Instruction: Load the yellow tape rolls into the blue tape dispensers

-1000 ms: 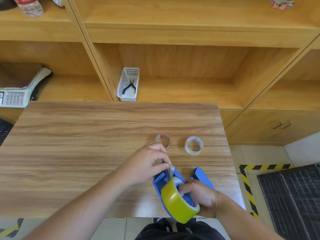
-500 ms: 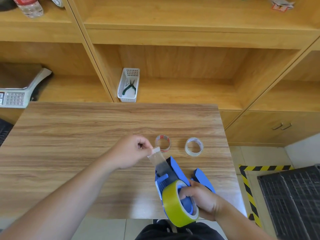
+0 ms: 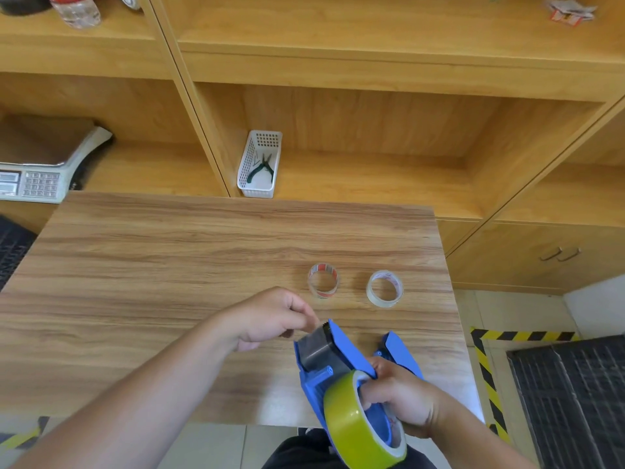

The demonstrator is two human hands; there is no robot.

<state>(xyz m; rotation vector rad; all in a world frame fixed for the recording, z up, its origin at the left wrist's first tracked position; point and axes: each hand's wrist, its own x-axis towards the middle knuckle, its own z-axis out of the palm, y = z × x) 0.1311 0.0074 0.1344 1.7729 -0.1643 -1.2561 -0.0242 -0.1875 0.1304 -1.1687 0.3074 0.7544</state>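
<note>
My right hand [image 3: 402, 397] grips a blue tape dispenser [image 3: 341, 350] at the table's near right edge, with fingers through the core of the yellow tape roll [image 3: 351, 431] mounted on it. A pulled-out strip of tape [image 3: 313, 346] lies over the dispenser's front, up to its toothed blade. My left hand [image 3: 270, 319] is at that blade, its fingertips pinched on the tape's end. A second blue dispenser [image 3: 395, 346] lies on the table just behind my right hand, partly hidden by it.
Two small clear tape rolls [image 3: 323, 280] [image 3: 385, 288] stand on the wooden table [image 3: 169, 282] beyond the hands. A white basket with pliers [image 3: 259, 164] and a weighing scale [image 3: 33, 181] sit on the shelf behind. Right of the table is floor with hazard striping [image 3: 483, 367].
My left hand drew the tape end up and away from the roll, then came back down to the dispenser's blade. My right hand kept its grip and tipped the dispenser slightly.
</note>
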